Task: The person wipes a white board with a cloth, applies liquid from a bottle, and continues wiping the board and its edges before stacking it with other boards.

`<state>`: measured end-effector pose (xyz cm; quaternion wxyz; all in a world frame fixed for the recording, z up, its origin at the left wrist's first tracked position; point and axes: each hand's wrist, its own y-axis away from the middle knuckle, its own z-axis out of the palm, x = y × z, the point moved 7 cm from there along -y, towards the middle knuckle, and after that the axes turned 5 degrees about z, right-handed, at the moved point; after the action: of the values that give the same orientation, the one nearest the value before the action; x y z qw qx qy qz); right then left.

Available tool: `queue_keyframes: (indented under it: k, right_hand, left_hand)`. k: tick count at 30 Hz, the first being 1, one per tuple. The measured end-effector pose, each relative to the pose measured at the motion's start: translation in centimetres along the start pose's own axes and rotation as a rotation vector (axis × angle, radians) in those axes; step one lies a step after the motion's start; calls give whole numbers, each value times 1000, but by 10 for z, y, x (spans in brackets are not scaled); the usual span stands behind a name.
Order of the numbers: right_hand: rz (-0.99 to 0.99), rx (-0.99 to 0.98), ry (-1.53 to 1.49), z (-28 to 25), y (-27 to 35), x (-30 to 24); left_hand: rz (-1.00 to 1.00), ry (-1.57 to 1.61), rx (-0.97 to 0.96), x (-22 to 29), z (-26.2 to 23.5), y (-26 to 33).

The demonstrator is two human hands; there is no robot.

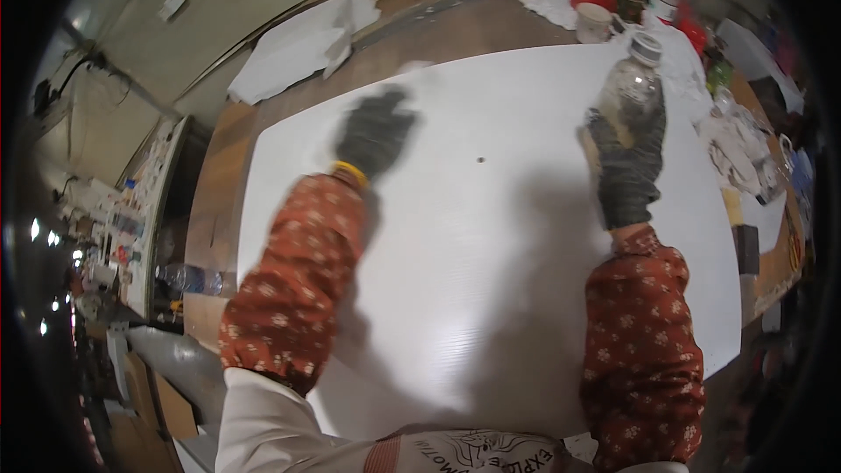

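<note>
table (491,298): big white sheet covers it, clutter along the far and right edges | left hand (375,130): gloved, blurred, spread flat over the sheet, holding nothing | right hand (626,166): gloved, wrapped round a clear plastic bottle (634,88), upright at the sheet's far right | step: looks like bottle gripped, other hand steadying the sheet | next: calls for a firm, level grip

Dark grey gloves on left hand (375,130) and right hand (626,166), yellow cuff edge, rust-red floral oversleeves, white sleeves beneath

Dark grey gloves (375,130), rust floral sleeves (298,285), white board (491,236), seemingly clear bottle (632,88).
</note>
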<state>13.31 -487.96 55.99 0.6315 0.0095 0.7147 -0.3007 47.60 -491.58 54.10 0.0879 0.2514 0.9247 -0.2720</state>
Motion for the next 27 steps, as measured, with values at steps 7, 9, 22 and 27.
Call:
queue_keyframes:
  k: [7, 9, 22, 27]
  right_hand:
    - [43, -8, -317, -35, -6, 38]
    - [-109, 53, -59, -29, -8, 37]
    - [-158, -12, -36, -21, -18, 53]
    - [-89, -50, -26, 1, 7, 9]
  left_hand:
    - [-145, 73, 48, -7, -17, 20]
    - [-152, -69, -169, -119, -8, 101]
    - [-531, 14, -230, -85, -114, 212]
    - [-909, -29, -377, -178, -17, 148]
